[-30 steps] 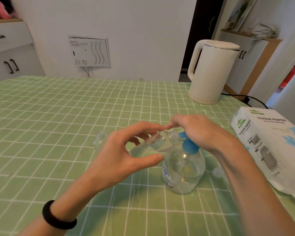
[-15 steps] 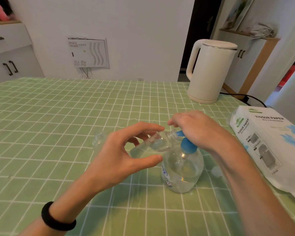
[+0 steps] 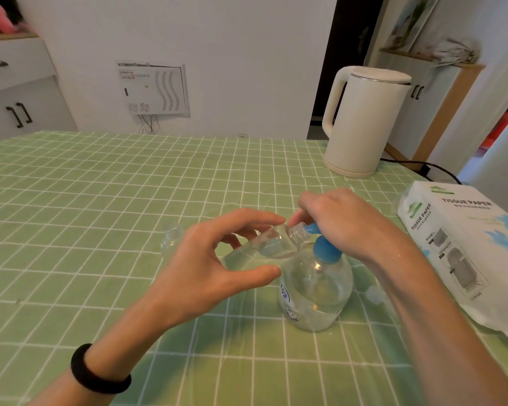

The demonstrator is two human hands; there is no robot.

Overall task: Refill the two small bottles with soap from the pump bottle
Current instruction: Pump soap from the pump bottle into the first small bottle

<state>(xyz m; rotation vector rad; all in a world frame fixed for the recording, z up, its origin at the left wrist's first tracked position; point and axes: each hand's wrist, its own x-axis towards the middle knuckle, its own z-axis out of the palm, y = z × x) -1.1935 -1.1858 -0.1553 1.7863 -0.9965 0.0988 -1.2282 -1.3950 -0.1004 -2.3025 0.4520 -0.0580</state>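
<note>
My left hand (image 3: 206, 268) grips a small clear bottle (image 3: 273, 243) tilted on its side, its open threaded mouth against the blue spout. The clear pump bottle (image 3: 314, 291) with a blue pump head stands on the green checked tablecloth (image 3: 100, 200). On top of that pump head lies my right hand (image 3: 349, 227), which covers most of it. A second small clear bottle (image 3: 172, 237) stands upright and uncapped just left of my left hand. A small clear cap (image 3: 374, 294) lies right of the pump bottle, under my right forearm.
A white electric kettle (image 3: 361, 121) stands at the table's far right with its black cord trailing right. A pack of tissue paper (image 3: 464, 247) lies along the right edge. White cabinets stand at the far left behind the table.
My right hand has stayed on the pump head and rose slightly. The small bottle is still held at the spout. The view shifted a little.
</note>
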